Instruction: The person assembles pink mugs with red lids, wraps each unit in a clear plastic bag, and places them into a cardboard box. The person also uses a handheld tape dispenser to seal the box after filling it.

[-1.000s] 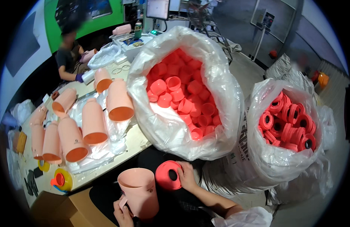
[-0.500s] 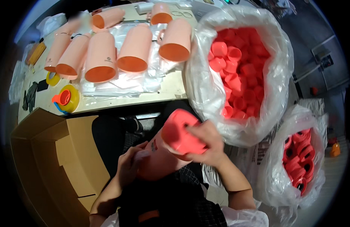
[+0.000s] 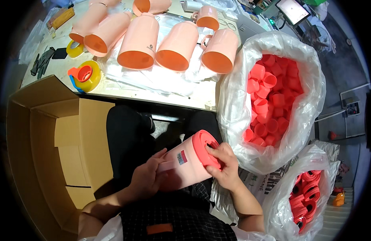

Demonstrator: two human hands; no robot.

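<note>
A pale pink plastic jug [image 3: 181,162] with a small sticker lies tilted across my lap. My left hand [image 3: 147,176] grips the jug's body from the left. A coral red lid [image 3: 204,148] sits on the jug's mouth, and my right hand [image 3: 223,166] presses on it with fingers curled over the rim. Right beside my right hand stands a big clear bag [image 3: 297,132] filled with several coral red cups. A second clear bag [image 3: 285,201] at the lower right holds several coral red lids.
Several pink jugs [image 3: 177,42] lie on plastic sheets on the table [image 3: 113,90] ahead. A yellow tape dispenser [image 3: 86,75] sits near the table's front edge. An open cardboard box [image 3: 53,136] stands at my left. A monitor [image 3: 293,10] is at the far right.
My view has dropped from the table toward my lap. The lid, held apart from the jug a second ago, now sits on the jug's mouth under my right hand.
</note>
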